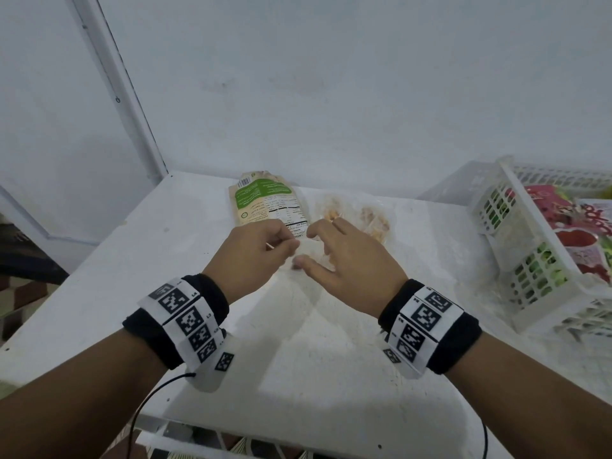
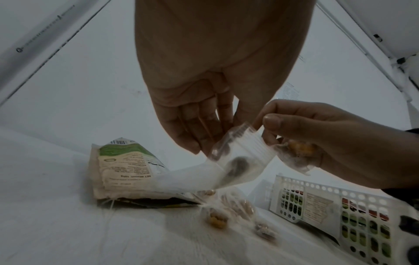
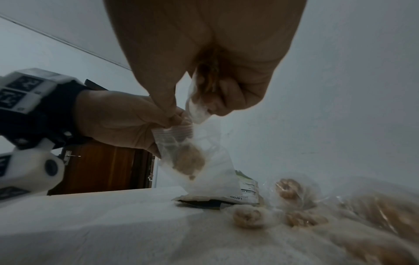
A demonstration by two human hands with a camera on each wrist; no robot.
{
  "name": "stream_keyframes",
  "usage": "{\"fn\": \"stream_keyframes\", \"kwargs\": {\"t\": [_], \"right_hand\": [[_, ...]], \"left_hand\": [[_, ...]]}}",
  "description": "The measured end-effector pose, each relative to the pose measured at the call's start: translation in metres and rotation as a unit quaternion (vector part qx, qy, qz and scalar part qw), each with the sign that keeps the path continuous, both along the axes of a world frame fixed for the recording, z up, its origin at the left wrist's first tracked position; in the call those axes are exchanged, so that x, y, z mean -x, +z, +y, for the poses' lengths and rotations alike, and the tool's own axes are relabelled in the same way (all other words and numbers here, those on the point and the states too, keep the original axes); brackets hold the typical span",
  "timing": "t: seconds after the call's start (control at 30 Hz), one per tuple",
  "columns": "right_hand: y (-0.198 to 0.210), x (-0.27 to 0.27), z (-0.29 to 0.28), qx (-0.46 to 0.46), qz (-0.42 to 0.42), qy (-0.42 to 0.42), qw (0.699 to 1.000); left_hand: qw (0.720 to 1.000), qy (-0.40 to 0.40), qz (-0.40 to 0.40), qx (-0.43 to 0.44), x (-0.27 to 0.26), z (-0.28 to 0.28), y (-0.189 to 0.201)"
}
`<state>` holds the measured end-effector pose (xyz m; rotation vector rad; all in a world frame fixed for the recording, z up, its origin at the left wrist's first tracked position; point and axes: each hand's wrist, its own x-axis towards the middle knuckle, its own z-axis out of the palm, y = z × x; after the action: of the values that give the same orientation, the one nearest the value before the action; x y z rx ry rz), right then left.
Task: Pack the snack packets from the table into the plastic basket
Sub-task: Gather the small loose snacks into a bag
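While loose clear packets (image 1: 361,217) lie behind, both hands, left hand (image 1: 251,256) and right hand (image 1: 351,260), pinch a clear zip pouch (image 2: 240,157) above the table (image 1: 298,359).

Plastic basket (image 1: 506,226) cut off at the right edge; motion-blurred clear packet (image 2: 233,161), contents unidentifiable.

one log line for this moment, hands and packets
left hand: pinches clear zip pouch | right hand: pinches same pouch, second pouch in palm | green packet: on table | basket: part filled

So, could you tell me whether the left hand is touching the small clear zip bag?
Touching. The left wrist view shows the left hand pinching the top of the clear zip bag with its fingers.
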<state>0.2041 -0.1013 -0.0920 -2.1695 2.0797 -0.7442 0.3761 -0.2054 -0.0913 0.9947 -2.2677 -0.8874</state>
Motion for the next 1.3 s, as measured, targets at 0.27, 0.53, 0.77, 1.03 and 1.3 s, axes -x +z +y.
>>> {"fn": "stream_keyframes", "kwargs": {"t": [0.27,0.53,0.77,1.03,1.3], "right_hand": [[0.0,-0.002,-0.003,0.125,-0.074,0.066,0.987],[-0.002,0.002,-0.009,0.085,-0.068,0.105,0.988],[0.001,0.004,-0.011,0.139,-0.014,0.127,0.982],[0.0,0.009,-0.013,0.147,0.038,0.124,0.981],[-0.002,0.015,-0.013,0.162,0.077,0.064,0.982]], "left_hand": [[1.0,-0.004,0.02,0.017,0.0,0.003,0.007],[0.998,0.01,0.033,0.051,-0.003,-0.006,0.003],[0.996,0.027,0.052,0.061,0.0,-0.01,-0.001],[0.998,-0.032,0.056,0.028,0.005,-0.004,0.009],[0.998,-0.027,0.059,0.017,0.007,-0.008,0.007]]}}
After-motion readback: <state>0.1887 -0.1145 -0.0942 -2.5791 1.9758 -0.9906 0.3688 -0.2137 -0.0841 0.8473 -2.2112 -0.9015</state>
